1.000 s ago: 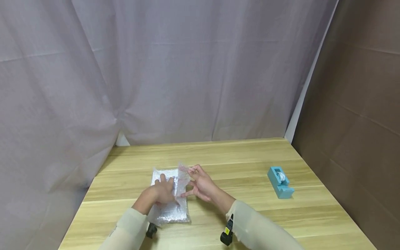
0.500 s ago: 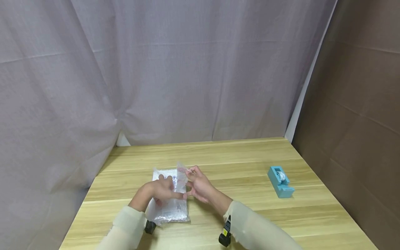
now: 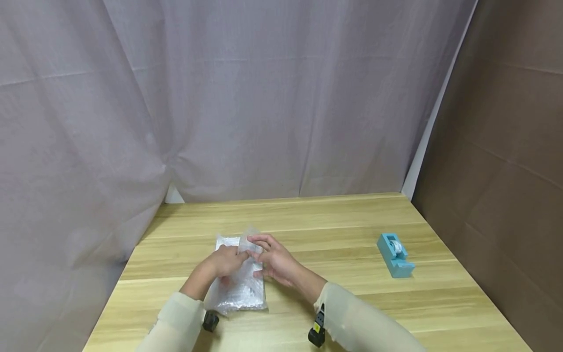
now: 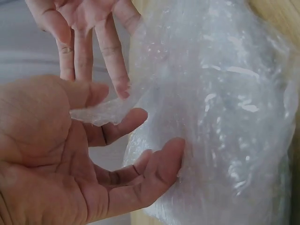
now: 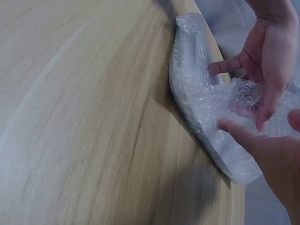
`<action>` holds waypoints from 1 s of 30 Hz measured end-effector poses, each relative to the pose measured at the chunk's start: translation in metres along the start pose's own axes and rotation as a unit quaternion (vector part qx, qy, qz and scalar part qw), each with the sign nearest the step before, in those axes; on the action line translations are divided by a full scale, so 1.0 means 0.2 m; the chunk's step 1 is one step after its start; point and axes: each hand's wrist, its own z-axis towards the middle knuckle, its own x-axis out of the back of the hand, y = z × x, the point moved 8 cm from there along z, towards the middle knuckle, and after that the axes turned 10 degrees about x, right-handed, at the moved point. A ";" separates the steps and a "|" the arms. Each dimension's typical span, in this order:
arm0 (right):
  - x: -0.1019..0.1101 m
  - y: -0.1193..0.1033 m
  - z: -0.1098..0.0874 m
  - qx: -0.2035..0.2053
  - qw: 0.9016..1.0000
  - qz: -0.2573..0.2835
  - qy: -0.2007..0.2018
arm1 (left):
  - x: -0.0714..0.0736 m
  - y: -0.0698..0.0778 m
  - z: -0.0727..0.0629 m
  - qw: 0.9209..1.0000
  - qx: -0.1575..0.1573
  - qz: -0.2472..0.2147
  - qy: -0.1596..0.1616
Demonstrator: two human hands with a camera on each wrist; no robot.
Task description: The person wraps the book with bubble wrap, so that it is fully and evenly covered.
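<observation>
A flat package wrapped in bubble wrap lies on the table left of centre, a loose flap lifted from its upper face. My left hand is over the package; in the left wrist view its thumb and forefinger have the flap's edge between them, other fingertips at the wrap. My right hand is at the package's right side, its fingers spread and fairly straight beside the flap. In the right wrist view a right fingertip touches the wrap. What is inside the wrap is hidden by its cloudy layers.
A blue tape dispenser with a roll of tape stands on the right part of the wooden table. A grey curtain hangs behind the table, and a brown panel closes the right side.
My left hand has come off the package's face to the flap's edge. The right hand, which was pinching the flap, has shifted slightly left and loosened its fingers.
</observation>
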 end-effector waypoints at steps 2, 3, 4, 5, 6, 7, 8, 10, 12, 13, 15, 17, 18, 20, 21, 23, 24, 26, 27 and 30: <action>0.00 0.00 0.00 -0.001 1.000 -0.008 -0.005 | 0.01 -0.01 0.03 1.000 -0.001 -0.001 0.013; 0.00 0.01 0.00 -0.001 1.000 -0.011 -0.006 | 0.01 -0.02 0.05 1.000 -0.002 0.001 0.018; 0.01 0.01 -0.01 -0.002 1.000 -0.015 -0.006 | -0.01 -0.06 0.09 1.000 -0.009 0.002 0.017; 0.01 0.01 -0.01 -0.002 1.000 -0.021 -0.003 | -0.02 -0.08 0.12 1.000 -0.008 0.001 0.015; 0.02 0.02 -0.01 -0.002 1.000 -0.028 -0.001 | -0.03 -0.10 0.15 1.000 -0.007 -0.001 0.011; 0.03 0.02 -0.02 -0.003 0.999 -0.039 0.001 | -0.05 -0.14 0.20 1.000 -0.016 -0.001 0.007; 0.04 0.02 -0.02 -0.002 0.999 -0.054 0.002 | -0.07 -0.18 0.24 1.000 -0.027 -0.002 0.006; 0.07 0.01 -0.02 0.001 0.993 -0.116 0.002 | -0.09 -0.21 0.28 1.000 -0.024 -0.009 0.000; 0.09 0.01 -0.02 0.004 0.981 -0.196 -0.011 | -0.08 -0.21 0.27 1.000 -0.011 -0.025 -0.004; 0.09 0.00 -0.02 0.010 0.970 -0.242 -0.022 | -0.08 -0.21 0.27 1.000 -0.010 -0.026 -0.003; 0.10 -0.01 -0.01 0.017 0.943 -0.330 -0.042 | -0.07 -0.19 0.25 1.000 -0.003 -0.030 -0.006; 0.11 -0.01 -0.01 0.021 0.916 -0.396 -0.062 | -0.08 -0.20 0.27 1.000 -0.006 -0.023 -0.002; 0.11 -0.02 -0.01 0.023 0.903 -0.423 -0.070 | -0.09 -0.22 0.30 1.000 -0.007 -0.022 -0.006; 0.12 -0.01 0.00 0.023 0.882 -0.463 -0.085 | -0.12 -0.27 0.38 1.000 -0.013 -0.024 -0.005; 0.12 -0.01 0.00 0.022 0.871 -0.483 -0.093 | -0.13 -0.28 0.40 1.000 -0.003 -0.025 -0.001; 0.12 0.01 0.00 0.024 0.850 -0.514 -0.110 | -0.11 -0.25 0.36 1.000 -0.002 -0.030 0.003; 0.12 0.02 0.01 0.025 0.840 -0.529 -0.118 | -0.11 -0.25 0.37 1.000 -0.005 -0.030 0.002; 0.12 0.03 0.01 0.028 0.817 -0.561 -0.133 | -0.11 -0.23 0.33 1.000 -0.012 -0.026 0.011; 0.11 0.03 0.01 0.028 0.806 -0.575 -0.138 | -0.09 -0.21 0.30 1.000 -0.014 -0.021 0.013; 0.11 0.04 0.02 0.028 0.772 -0.617 -0.150 | -0.09 -0.21 0.31 0.999 -0.030 -0.008 0.023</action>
